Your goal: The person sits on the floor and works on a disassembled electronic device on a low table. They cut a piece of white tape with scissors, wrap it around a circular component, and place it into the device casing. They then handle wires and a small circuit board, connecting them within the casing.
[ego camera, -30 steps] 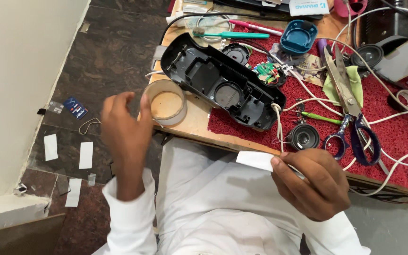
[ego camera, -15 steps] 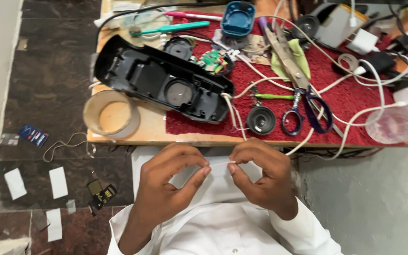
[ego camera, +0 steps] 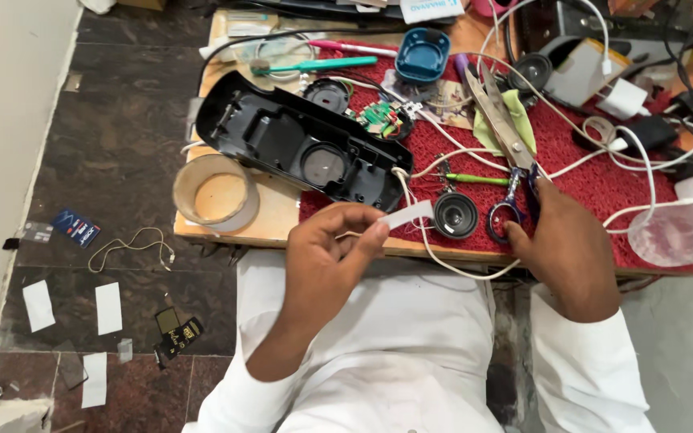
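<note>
Off the bench's near edge, the left hand pinches a white tape strip. The right hand grips scissors on the crowded red mat.

Cluttered repair bench on a red mat

A black speaker housing lies above the left hand, a tape roll to its left, a small round speaker between the hands, and what looks like a clear plastic bottle right of the right hand.
</note>
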